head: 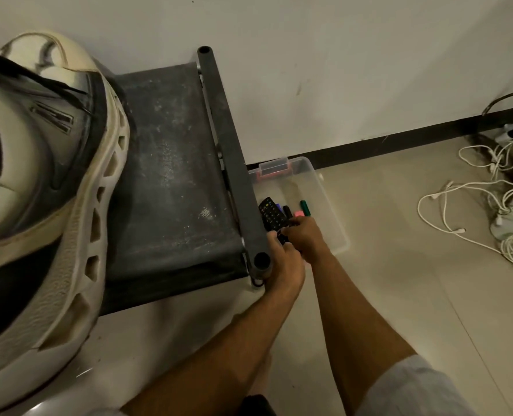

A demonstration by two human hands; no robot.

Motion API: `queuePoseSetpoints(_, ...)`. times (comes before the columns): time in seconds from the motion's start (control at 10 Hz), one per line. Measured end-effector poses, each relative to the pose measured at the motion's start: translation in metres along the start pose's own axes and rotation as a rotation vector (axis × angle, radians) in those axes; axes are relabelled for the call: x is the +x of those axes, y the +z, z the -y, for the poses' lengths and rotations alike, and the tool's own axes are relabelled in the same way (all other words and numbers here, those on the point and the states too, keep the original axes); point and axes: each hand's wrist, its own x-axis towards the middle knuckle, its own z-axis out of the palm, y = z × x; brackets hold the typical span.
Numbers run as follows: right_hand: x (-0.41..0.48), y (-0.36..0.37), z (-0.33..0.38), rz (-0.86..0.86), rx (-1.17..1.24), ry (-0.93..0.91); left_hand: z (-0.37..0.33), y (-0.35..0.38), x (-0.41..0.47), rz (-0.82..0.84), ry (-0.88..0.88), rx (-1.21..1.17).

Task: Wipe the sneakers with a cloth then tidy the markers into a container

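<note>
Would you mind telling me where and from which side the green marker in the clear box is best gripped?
Take the green marker by its exposed capped end, coming from above on the right side. The right hand hides its lower half, and the remote and other markers crowd its left.

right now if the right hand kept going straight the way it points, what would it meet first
Likely the markers just beyond the right hand, inside the clear container; depth is hard to judge.

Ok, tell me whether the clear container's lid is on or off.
Off. The clear container shows an open top, with both hands reaching inside among the markers. No lid is visible.
</note>
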Motion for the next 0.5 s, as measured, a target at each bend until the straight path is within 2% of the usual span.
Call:
queuePoseSetpoints(0.3,0.003,-0.009,0.005,0.059,-0.076,0.062,0.004,0.003,0.004,0.001,-0.025,0.037)
queuePoseSetpoints(0.4,-0.002,-0.018,0.007,0.006,-0.033,0.083,0.003,0.002,0.002,-0.001,-0.050,0.058)
queuePoseSetpoints(0.5,-0.008,-0.028,0.011,-0.077,-0.015,0.027,0.003,0.000,-0.005,0.022,-0.009,0.098)
